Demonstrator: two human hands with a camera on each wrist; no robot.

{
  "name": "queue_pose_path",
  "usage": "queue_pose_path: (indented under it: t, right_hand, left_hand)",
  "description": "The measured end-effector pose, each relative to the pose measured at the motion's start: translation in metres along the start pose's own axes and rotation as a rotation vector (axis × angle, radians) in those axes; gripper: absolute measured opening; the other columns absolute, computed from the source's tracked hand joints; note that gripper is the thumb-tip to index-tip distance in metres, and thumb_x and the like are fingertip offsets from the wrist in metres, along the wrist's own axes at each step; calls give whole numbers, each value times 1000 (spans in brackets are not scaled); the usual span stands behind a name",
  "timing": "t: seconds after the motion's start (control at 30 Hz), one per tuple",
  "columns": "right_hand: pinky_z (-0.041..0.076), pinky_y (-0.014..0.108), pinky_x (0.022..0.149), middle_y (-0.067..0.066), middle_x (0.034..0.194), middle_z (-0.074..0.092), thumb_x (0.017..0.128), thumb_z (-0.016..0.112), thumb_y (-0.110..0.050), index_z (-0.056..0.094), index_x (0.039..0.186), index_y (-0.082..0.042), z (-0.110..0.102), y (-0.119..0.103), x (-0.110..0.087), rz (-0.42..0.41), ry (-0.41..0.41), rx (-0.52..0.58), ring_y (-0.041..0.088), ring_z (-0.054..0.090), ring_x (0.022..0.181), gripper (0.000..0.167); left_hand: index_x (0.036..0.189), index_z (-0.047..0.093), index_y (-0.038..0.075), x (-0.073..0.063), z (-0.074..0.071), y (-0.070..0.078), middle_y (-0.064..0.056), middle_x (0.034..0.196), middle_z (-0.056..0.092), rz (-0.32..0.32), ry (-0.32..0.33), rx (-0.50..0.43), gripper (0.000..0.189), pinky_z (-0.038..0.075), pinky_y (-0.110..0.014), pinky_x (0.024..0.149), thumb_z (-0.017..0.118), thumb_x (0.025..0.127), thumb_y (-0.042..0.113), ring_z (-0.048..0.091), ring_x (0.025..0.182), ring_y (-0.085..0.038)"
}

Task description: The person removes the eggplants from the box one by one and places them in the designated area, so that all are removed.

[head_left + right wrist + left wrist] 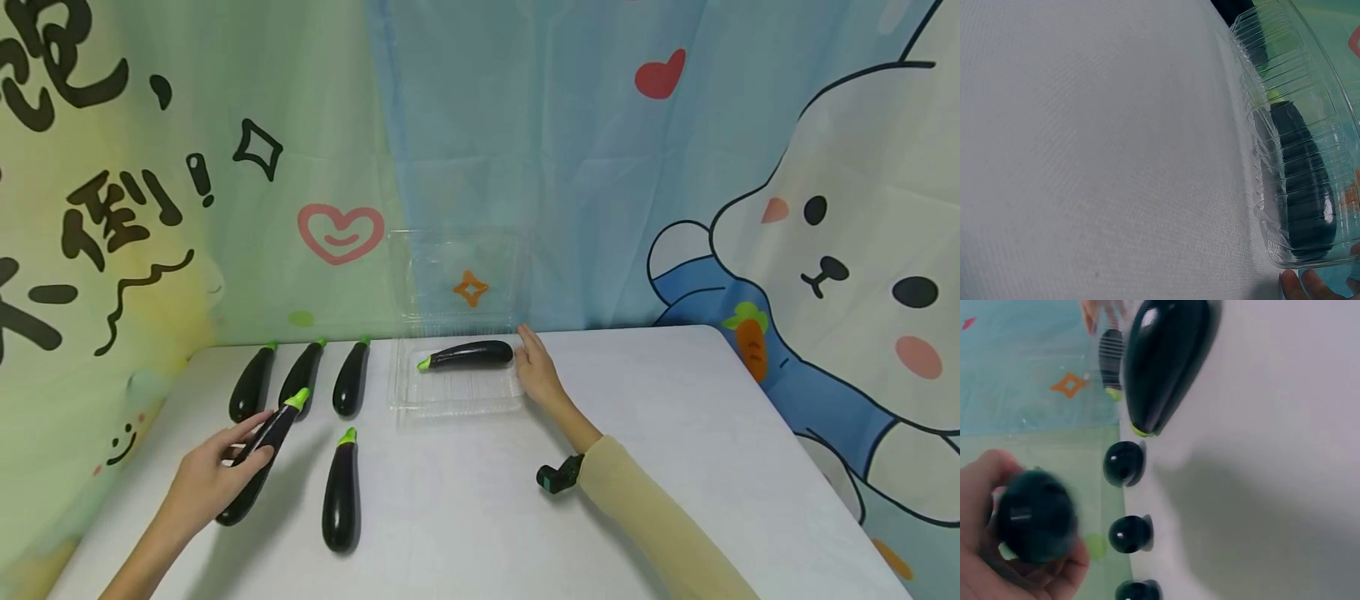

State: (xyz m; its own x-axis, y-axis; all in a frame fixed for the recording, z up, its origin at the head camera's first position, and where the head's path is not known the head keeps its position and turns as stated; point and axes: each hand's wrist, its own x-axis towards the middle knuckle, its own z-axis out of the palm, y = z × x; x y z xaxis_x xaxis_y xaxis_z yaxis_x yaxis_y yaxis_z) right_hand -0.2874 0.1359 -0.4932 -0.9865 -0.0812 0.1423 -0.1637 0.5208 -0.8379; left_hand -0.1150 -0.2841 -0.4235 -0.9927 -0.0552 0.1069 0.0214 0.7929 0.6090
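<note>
My left hand (206, 479) grips an eggplant (279, 423) with a bright green stem end, raised over the left side of the table and tilted with the stem pointing away. In the left wrist view the rounded bottom of this eggplant (1036, 515) shows between thumb and fingers. A clear plastic box (431, 397) with its lid up stands at the table's back middle. Inside lies one eggplant (472, 353) sideways, stem to the left, also seen through the ribbed wall in the right wrist view. My right hand (538, 371) touches the box's right side, fingers extended.
Along the back left lie several eggplants: one at far left (251, 385), one partly behind the held one (303, 367), another (350, 379) nearer the box. A further eggplant (341, 496) lies closer to the front. A printed curtain (585, 167) hangs behind the white table (480, 517).
</note>
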Motion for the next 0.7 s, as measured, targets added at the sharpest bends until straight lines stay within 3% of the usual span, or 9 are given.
queue_pose_path:
  t: [0.2, 0.4, 0.53, 0.7]
  right_hand:
    - [16, 50, 121, 23, 159, 21, 102, 34, -7, 27, 149, 6, 0, 0, 0, -5, 2, 5, 38, 18, 149, 49]
    - [16, 50, 121, 23, 159, 21, 102, 33, -7, 27, 149, 7, 0, 1, 0, -2, 3, -4, 38, 18, 149, 49]
    - [16, 50, 121, 23, 159, 22, 102, 34, -7, 28, 149, 6, 0, 0, 0, -2, 6, 2, 38, 19, 149, 49]
    - [16, 48, 121, 21, 159, 23, 103, 34, -8, 29, 149, 5, 0, -1, 0, 5, 6, 11, 36, 19, 149, 48]
  left_hand:
    - [141, 53, 22, -1, 2, -3, -12, 107, 60, -72, 24, 54, 49, 38, -24, 60, 59, 95, 36, 47, 79, -1]
    - [144, 48, 15, 0, 3, -8, -15, 103, 58, -71, -65, 87, 58, 39, -28, 61, 57, 95, 45, 55, 87, -23]
    - [142, 50, 10, -1, 9, -14, -14, 96, 60, -70, -127, 190, 60, 38, -29, 59, 59, 94, 45, 55, 81, -21]
    - [140, 51, 8, -4, 18, -18, -10, 89, 60, -60, -121, 238, 59, 39, -30, 58, 62, 92, 42, 58, 79, -20]
